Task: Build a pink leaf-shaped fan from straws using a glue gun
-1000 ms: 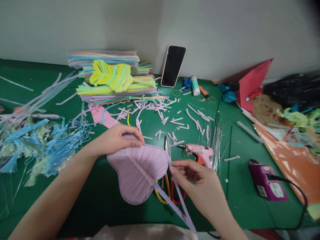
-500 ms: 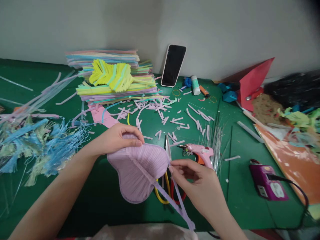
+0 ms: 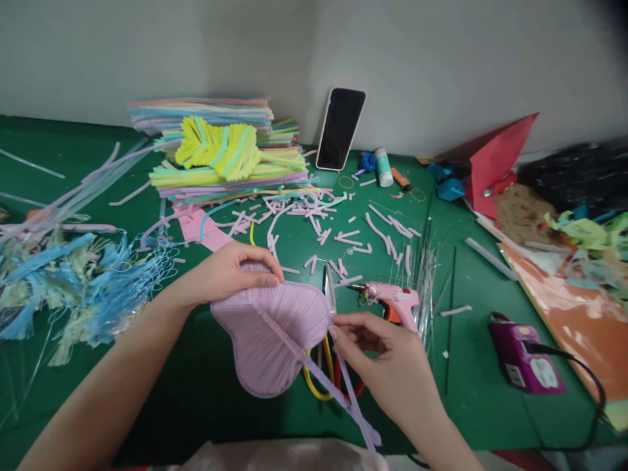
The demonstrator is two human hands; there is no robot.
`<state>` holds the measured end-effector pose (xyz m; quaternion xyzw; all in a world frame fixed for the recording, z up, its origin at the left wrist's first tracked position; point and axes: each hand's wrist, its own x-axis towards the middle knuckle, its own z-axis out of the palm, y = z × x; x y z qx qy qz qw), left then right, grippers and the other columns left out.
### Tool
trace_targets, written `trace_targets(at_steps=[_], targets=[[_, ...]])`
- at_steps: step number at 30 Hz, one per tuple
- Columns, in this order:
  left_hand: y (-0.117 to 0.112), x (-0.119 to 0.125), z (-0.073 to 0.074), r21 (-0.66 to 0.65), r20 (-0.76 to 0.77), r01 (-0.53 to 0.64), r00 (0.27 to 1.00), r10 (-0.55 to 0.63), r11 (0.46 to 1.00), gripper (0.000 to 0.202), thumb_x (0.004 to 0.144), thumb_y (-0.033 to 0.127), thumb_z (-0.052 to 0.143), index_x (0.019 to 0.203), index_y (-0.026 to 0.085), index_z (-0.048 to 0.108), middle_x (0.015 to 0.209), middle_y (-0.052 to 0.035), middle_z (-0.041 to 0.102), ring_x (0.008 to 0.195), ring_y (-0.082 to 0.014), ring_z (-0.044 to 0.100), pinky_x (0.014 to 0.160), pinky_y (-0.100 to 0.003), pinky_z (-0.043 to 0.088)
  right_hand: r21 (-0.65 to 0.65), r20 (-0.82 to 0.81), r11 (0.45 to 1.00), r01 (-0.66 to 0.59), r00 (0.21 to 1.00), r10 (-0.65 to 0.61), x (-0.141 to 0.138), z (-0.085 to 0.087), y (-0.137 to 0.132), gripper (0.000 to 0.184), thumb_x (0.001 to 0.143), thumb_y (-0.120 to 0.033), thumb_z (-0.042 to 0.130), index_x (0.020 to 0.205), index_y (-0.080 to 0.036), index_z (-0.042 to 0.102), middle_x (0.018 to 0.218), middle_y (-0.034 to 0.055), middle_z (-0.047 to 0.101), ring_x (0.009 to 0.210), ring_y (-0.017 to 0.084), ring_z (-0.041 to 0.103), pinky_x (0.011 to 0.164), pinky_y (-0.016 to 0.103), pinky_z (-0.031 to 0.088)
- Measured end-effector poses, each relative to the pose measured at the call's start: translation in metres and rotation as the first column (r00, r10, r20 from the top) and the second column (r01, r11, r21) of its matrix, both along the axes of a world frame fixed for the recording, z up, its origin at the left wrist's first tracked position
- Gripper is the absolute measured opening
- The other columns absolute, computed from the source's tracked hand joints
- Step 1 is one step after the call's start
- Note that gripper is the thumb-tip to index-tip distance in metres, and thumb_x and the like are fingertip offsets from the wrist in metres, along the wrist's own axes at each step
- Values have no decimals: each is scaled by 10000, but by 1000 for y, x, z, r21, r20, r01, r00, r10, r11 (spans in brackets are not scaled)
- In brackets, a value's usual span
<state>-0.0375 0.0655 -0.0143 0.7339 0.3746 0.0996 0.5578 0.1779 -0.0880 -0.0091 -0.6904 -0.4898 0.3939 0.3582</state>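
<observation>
A lilac leaf-shaped piece made of pipe cleaners [image 3: 267, 350] is held above the table, its stem slanting down to the right. My left hand [image 3: 235, 271] is closed on its upper left edge, thumb on top. Along the right edge, my right hand [image 3: 377, 350] pinches a thin lilac pipe cleaner [image 3: 350, 389] against the rim; its loose end hangs down across the stem. Beneath the piece, a pair of scissors [image 3: 318, 386] with yellow and red handles lies partly hidden. Just beyond my right hand rests a pink glue gun [image 3: 392, 297].
Cut lilac pieces [image 3: 314, 212] are scattered mid-table. Behind them lie pipe cleaner bundles [image 3: 196, 176] with a yellow leaf [image 3: 218, 147] on top. A phone [image 3: 341, 127] leans on the wall. Blue-green fringe [image 3: 83, 281] lies left; a purple power strip [image 3: 527, 360] with a cable lies right.
Almost nothing differs. The fingers of my right hand have shifted very slightly at the rim, and the loose end of the thin pipe cleaner has swung a little.
</observation>
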Motion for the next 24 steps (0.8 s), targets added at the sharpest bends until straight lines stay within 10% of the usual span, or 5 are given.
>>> trace_targets(at_steps=[24], targets=[[1,0,-2,-3,17,-2,1000,2,1000,169,779,373,696,805,210,729,836,23,745,809,-155,670,790,-244,495,-25,-21,1000,-15,1000,15,-3,-7,-3,135,779,-309,661,833,-200,721,678,16,713,573,135,664,538,224,578]])
